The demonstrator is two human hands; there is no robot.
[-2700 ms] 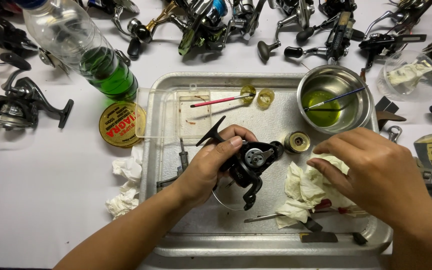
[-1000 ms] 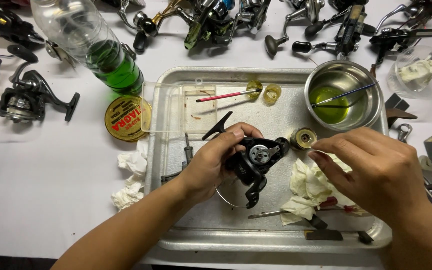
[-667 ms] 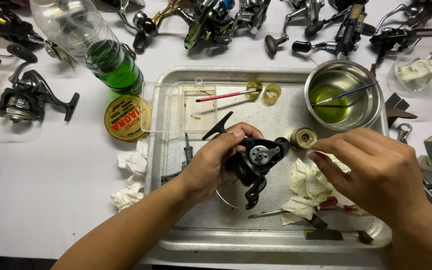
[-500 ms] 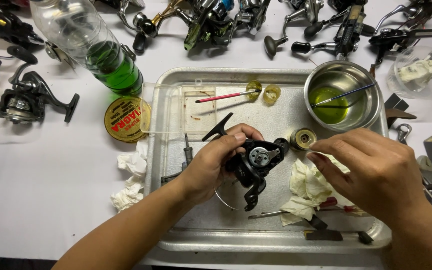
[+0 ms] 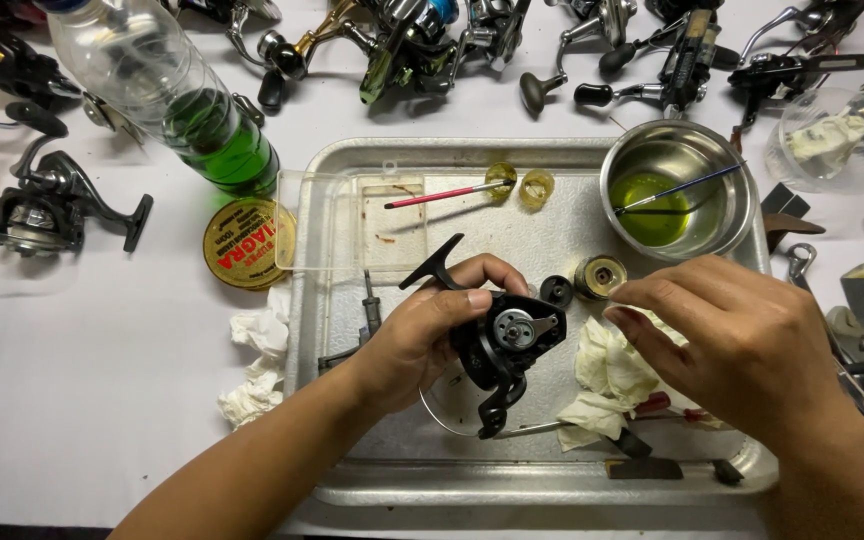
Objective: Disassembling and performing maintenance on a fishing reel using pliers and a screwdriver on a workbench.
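My left hand (image 5: 427,330) grips a black fishing reel body (image 5: 502,345) over the middle of a metal tray (image 5: 352,400), with the gear side facing up. My right hand (image 5: 732,345) hovers just right of the reel, above a crumpled white cloth (image 5: 602,375). Its fingers are pinched together; whether a small part sits between them I cannot tell. A small brass spool part (image 5: 599,277) and a black cap (image 5: 555,290) lie on the tray just beyond the reel.
A steel bowl (image 5: 682,150) with green liquid and a brush sits at the tray's far right. A clear bottle of green liquid (image 5: 177,100), a round yellow tin (image 5: 249,243), white tissue scraps (image 5: 252,375) and several other reels surround the tray. Small screwdrivers lie at the tray's near edge.
The reel in my left hand has turned slightly, showing its gear side more. My right hand has lifted off the cloth and drawn closer to the reel.
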